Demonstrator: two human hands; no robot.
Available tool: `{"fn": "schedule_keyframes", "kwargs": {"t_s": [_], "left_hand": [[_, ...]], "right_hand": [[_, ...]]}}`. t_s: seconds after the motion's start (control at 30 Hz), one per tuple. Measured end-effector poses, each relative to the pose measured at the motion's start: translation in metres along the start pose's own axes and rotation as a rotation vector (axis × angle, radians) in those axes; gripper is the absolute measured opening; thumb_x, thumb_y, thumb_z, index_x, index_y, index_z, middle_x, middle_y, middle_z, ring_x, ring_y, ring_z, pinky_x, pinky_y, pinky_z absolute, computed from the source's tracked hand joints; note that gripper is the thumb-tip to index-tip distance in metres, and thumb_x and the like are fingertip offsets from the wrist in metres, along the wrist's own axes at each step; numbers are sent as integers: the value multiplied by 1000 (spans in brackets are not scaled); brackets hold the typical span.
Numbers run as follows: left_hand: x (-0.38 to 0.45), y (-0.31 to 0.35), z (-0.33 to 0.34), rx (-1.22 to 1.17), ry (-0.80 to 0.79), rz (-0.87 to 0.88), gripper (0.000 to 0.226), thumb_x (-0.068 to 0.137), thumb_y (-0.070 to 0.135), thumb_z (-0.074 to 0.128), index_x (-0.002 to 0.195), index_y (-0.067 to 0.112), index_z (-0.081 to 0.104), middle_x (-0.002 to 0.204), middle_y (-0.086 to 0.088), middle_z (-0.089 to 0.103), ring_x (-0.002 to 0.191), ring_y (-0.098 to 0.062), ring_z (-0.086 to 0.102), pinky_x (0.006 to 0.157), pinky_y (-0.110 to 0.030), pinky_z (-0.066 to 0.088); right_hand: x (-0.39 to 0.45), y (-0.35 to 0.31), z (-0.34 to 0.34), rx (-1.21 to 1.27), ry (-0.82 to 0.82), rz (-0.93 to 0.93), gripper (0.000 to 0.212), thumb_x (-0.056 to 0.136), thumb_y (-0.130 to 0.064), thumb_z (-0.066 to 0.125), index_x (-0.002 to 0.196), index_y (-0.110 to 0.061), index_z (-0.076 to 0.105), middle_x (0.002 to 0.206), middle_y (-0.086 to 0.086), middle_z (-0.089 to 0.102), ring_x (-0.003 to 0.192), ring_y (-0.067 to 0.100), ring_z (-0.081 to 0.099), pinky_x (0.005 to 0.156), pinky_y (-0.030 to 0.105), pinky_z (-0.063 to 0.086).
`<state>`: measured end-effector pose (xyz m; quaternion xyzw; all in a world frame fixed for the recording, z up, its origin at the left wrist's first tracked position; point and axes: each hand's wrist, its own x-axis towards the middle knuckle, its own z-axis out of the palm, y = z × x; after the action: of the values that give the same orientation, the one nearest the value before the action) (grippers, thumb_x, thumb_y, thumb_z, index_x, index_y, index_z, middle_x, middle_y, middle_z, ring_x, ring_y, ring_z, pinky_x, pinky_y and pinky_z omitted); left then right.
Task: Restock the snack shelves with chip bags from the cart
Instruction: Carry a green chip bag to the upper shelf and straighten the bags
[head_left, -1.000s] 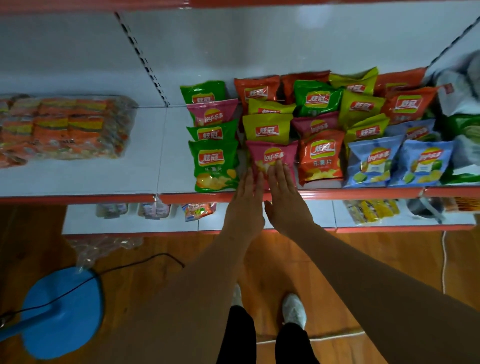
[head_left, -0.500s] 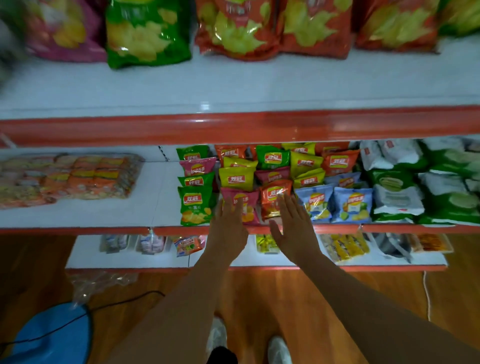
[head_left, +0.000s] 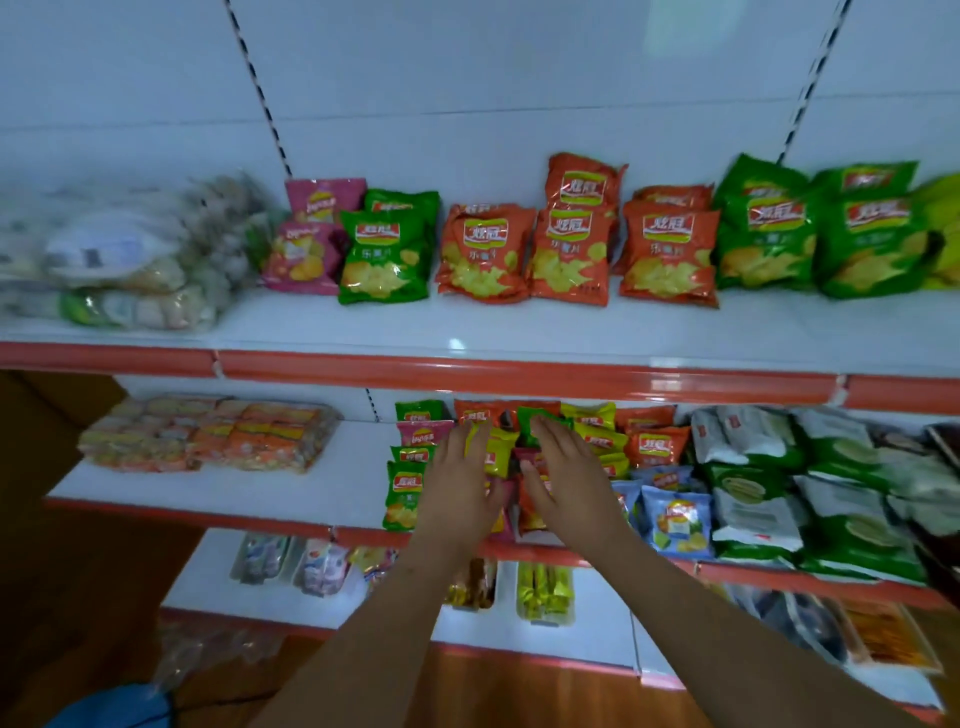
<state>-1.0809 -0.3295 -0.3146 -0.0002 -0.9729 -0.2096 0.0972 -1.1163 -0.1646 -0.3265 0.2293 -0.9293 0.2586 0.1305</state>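
Both hands (head_left: 457, 488) (head_left: 566, 483) empty, flat over chip bags (head_left: 493, 452) at 12 o'clock; light, crushable, best pinched at top seam.

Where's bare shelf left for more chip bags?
Middle shelf: bare patch between the wrapped orange multipack and the small green bag. Upper shelf: bare front strip ahead of the orange bags. Crowded: small bags under the left hand and right hand, rightward to the white-green packs.

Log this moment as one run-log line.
left hand: open, empty | right hand: open, empty | both over small chip bags, middle shelf
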Motion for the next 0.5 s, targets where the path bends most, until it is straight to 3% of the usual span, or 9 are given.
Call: {"fn": "schedule_keyframes", "kwargs": {"t_s": [0.23, 0.37, 0.5], "left_hand": [[-13, 23, -56, -30, 133, 131, 51, 92, 27, 53, 141, 17, 48, 136, -3, 50, 120, -21, 53, 94, -35, 50], [-20, 33, -86, -10, 169, 209, 40, 93, 26, 51, 132, 24, 54, 123, 5, 54, 98, -15, 60, 71, -25, 46], [-20, 35, -122, -83, 283, 197, 33, 93, 25, 49, 125, 24, 56, 113, 7, 56, 90, -15, 60, 68, -30, 51]], "right_hand": [[-4, -36, -49, -88, 71, -217, 45, 97, -37, 41, 130, -13, 59, 120, 3, 63, 104, 21, 62, 84, 36, 54], [3, -56, -77, -144, 161, -331, 33, 98, -34, 45, 118, -15, 63, 107, 0, 63, 96, 18, 59, 82, 33, 51], [16, -80, -107, -126, 291, -284, 36, 97, -34, 45, 118, -12, 64, 107, 2, 65, 98, 21, 61, 83, 36, 53]]}}
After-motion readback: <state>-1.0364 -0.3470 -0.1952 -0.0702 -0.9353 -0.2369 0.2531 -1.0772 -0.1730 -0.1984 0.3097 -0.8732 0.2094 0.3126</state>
